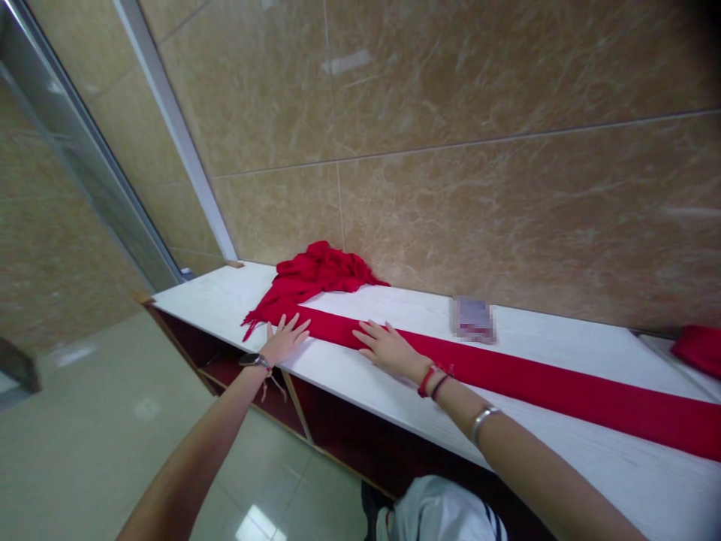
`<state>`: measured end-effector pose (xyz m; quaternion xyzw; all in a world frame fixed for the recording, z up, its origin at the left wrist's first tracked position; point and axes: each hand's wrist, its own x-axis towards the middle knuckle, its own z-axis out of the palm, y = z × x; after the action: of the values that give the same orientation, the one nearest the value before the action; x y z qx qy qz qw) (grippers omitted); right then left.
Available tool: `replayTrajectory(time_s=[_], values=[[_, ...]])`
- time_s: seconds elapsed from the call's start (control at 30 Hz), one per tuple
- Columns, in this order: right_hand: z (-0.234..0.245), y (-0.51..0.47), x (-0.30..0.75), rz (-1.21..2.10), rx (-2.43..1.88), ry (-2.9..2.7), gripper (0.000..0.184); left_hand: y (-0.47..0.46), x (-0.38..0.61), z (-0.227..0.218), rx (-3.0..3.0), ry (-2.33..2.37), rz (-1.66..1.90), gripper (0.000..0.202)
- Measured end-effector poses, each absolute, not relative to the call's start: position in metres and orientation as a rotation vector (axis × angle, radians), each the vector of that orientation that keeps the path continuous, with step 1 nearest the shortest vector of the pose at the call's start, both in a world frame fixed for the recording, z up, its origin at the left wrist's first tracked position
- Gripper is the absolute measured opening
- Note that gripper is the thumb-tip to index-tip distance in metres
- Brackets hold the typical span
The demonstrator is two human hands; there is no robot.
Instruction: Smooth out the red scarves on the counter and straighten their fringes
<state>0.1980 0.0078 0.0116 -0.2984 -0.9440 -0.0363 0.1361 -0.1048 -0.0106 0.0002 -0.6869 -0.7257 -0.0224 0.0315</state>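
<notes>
While both hands press flat against the long red cloth, I can see that neither has anything gripped: the left hand lies with its fingers fanned out over the strip's far-left end, and the right hand rests palm down further along, its fingers loose and spread across the cloth. That strip runs along the white surface, smooth and narrow, from the left hand out past the right side of the view. Just behind the left hand sits a rumpled red heap with a fringed edge, close to the tiled wall; whether it is one piece with the strip I can't tell. A small packet-like item, its face blurred out, lies between the strip and the wall, apart from both. At the right edge, a red bundle lies on or in something pale and flat-edged, and I can't make out whether that is a tray.

Below the surface, the cabinet opens toward the person in dark red compartments: a smaller one at the left, split by a shelf, and a wider one beside it, past an upright divider. Their insides are too shadowed for me to make out any contents.
</notes>
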Motion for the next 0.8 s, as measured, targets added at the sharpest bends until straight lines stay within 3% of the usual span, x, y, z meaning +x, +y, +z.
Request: replayTrajectory(time_s=[0.2,0.63,0.8], values=[[-0.003,0.020,0.147,0.002,-0.989,-2.728,0.049,-0.009,-0.131,0.002,-1.947,-2.329,-0.027,0.047],[-0.018,0.003,0.232,-0.051,-0.967,-2.781,0.049,-0.022,-0.081,0.006,-2.297,-1.887,-0.193,0.044],[-0.015,0.001,0.226,-0.069,-0.983,-2.781,0.050,0.008,-0.103,0.005,-2.433,-1.948,0.001,0.044]])
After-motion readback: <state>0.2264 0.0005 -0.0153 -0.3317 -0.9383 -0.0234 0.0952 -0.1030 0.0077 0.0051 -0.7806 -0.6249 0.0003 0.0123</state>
